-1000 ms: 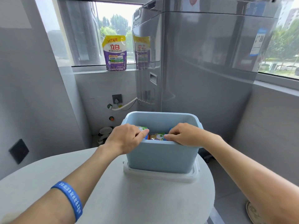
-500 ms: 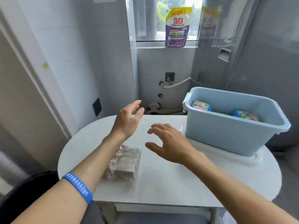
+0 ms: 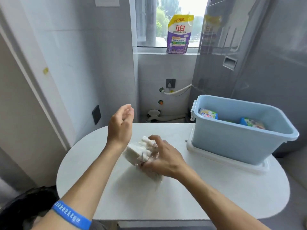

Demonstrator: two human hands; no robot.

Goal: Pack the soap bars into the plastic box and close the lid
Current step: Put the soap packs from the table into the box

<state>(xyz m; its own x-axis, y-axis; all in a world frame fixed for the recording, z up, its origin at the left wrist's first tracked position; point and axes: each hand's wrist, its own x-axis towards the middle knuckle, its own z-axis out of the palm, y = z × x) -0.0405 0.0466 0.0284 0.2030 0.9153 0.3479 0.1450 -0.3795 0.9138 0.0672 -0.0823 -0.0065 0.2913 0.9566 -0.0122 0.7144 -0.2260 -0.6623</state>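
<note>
The right hand (image 3: 163, 157) grips a pale wrapped pack (image 3: 141, 151), probably soap bars, tilted above the table (image 3: 199, 193). The left hand (image 3: 120, 127) hovers open beside it. The blue box (image 3: 232, 141) stands unlidded, well apart.

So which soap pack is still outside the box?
The clear-wrapped pale soap pack gripped in the right hand over the table; both colourful packs already lie inside the blue box.

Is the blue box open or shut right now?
Open. The blue box has no lid on top; wrapped soap bars show inside, and the box stands on its white lid on the table.
</note>
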